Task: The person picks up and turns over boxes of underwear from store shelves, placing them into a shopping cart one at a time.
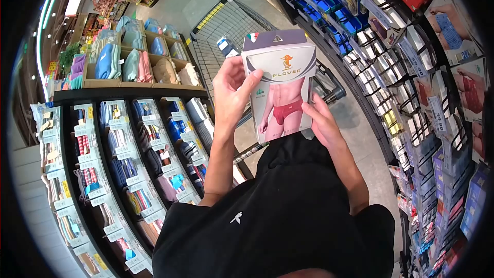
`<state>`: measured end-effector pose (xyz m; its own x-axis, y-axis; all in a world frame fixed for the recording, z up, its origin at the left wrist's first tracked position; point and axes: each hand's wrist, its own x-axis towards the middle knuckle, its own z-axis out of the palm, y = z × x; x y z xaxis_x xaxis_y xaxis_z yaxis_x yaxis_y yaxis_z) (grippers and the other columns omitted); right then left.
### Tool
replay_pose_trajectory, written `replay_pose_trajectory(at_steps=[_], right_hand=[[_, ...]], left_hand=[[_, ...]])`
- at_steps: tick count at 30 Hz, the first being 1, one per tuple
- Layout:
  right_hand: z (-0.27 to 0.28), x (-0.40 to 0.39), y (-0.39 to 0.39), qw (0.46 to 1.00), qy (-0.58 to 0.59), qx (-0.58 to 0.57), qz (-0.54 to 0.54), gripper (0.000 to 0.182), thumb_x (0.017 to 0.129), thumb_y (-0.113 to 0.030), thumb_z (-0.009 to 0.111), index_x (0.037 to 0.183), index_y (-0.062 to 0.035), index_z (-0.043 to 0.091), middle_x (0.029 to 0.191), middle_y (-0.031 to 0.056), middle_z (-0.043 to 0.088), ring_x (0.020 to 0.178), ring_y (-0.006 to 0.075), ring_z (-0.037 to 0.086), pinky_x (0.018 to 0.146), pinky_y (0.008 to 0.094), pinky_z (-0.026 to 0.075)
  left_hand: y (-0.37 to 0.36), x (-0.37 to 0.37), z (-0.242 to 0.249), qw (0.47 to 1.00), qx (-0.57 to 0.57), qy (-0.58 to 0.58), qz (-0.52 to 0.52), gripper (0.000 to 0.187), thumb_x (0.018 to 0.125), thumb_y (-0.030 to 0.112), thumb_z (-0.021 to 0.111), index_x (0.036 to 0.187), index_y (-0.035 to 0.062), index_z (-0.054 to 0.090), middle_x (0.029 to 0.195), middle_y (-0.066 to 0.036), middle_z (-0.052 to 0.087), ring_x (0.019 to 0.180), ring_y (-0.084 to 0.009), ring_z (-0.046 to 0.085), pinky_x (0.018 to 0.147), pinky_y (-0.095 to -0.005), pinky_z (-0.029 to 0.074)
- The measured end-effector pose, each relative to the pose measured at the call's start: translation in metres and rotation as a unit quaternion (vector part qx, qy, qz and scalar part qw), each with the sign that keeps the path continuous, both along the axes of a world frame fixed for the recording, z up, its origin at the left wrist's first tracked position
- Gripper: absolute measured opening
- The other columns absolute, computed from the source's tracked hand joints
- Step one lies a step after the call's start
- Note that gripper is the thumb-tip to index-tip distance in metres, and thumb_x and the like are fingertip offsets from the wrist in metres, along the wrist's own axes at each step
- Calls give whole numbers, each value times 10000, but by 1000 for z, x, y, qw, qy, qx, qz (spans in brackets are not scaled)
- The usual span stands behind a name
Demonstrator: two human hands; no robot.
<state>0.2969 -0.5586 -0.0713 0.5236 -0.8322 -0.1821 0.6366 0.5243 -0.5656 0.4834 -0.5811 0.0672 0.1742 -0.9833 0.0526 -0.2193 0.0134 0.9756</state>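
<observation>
A Plover underwear box (282, 85) is held up in front of my chest, its printed front facing me and its purple top edge pointing away. My left hand (232, 90) grips the box's left side, with the thumb on the front near the logo. On the lower right side, my right hand (324, 121) holds the box, its fingers at the edge and partly over the front. Behind the box stands a wire shopping cart (211, 36) with a small blue and white packet (226, 46) inside.
To the left is a shelf rack (131, 94) of packaged socks, with folded cloths in cardboard compartments (103, 83) on top. Hanging and boxed packages (381, 72) line the right side. Grey floor (363, 159) shows between the shelves.
</observation>
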Motion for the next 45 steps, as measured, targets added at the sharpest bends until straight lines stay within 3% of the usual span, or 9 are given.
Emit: replay_pose_trajectory(at_steps=[11,20,23,27,34,38,40,41,45], right_hand=[[3,2,-4,999,29,-31,1,402,947,-147,584,1303,-28,437,1255,60,528,1177,117,471,1022,299,343],[1,12,-14,998,44,-53,16,413,917,-124,618,1282,-38,445,1226,69,539,1145,132,496,992,304,372],[-7,13,-28,970,141,-143,-138,421,862,-79,659,1225,-41,449,1272,143,499,1157,218,513,978,343,399],[-19,-14,-54,930,201,-167,-260,124,881,3,583,918,-42,474,1178,179,539,1027,208,585,914,318,460],[-29,-23,-78,898,278,-184,-287,69,901,51,535,909,-2,491,1066,153,571,943,179,600,890,308,478],[-53,-8,-87,859,370,-197,-293,53,898,40,556,919,11,517,948,105,606,883,162,609,824,284,496],[-59,-9,-87,780,529,-235,-236,19,929,26,536,942,20,523,931,84,600,871,140,620,808,268,503],[-62,-5,-86,747,545,-269,-270,18,909,32,554,926,25,555,852,84,601,769,161,620,717,273,500],[-49,9,-86,666,618,-308,-282,70,851,56,573,913,25,583,824,129,596,710,244,603,665,312,480]], left_hand=[[-5,10,-2,1000,19,-7,3,307,867,108,695,1096,-39,552,1049,-128,665,952,-143,627,848,-272,484],[-11,49,7,998,56,-7,-18,249,832,94,715,1020,5,577,978,-87,673,878,-106,617,775,-244,481],[-14,77,20,999,21,-18,25,252,814,73,718,1022,10,591,975,-64,670,865,-100,611,781,-242,471],[-23,119,19,994,-8,-80,76,286,840,86,720,1047,-2,542,1015,-89,649,890,-122,618,792,-265,486],[-86,198,-84,981,30,-174,77,332,821,49,715,1053,-20,488,939,-113,632,840,-164,636,676,-268,506],[-126,215,-148,987,136,-5,80,450,809,-10,681,1192,41,452,991,-124,632,803,-183,636,648,-299,525],[-144,228,-182,979,190,18,64,487,796,-12,688,1217,65,456,990,-116,639,824,-191,639,654,-314,531],[-154,235,-197,974,220,10,48,519,779,-21,696,1229,78,457,985,-104,646,842,-198,642,675,-329,538],[-185,262,-265,949,311,20,-41,593,754,-39,700,1274,56,431,1011,-108,651,853,-202,652,647,-319,547]])
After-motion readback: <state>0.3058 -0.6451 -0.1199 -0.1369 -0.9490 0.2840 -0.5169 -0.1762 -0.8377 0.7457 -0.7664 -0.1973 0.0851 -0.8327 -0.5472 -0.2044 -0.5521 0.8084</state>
